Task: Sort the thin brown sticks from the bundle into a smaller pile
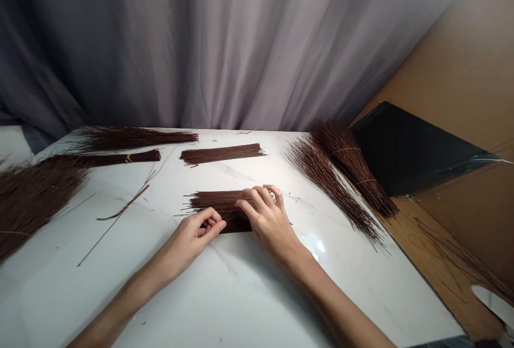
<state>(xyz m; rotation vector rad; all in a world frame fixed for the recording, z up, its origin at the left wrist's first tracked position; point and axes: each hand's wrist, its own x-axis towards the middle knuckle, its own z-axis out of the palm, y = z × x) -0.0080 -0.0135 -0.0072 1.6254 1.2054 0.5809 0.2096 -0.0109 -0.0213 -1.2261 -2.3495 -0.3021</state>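
A flat layer of thin dark brown twigs point(220, 199) lies crosswise on the white table in front of me. My left hand point(203, 226) is at its near left edge, thumb and fingertips closed in a pinch. Whatever sits between those fingertips is too thin to make out. Over the right part of the layer, my right hand point(267, 217) rests with its fingers bent and apart, fingertips touching or just above the twigs. The right palm hides that end of the layer. Behind it lies a second, neat row of twigs point(223, 153).
Loose twig bundles point(339, 190) lie on the right, beside a tied bundle point(357, 168). More bundles point(132, 138) stretch along the back left, and a large bundle point(36, 198) is at the left edge. A bent strip point(124, 209) lies on the marbled table point(180, 300). A grey curtain point(225, 43) hangs behind.
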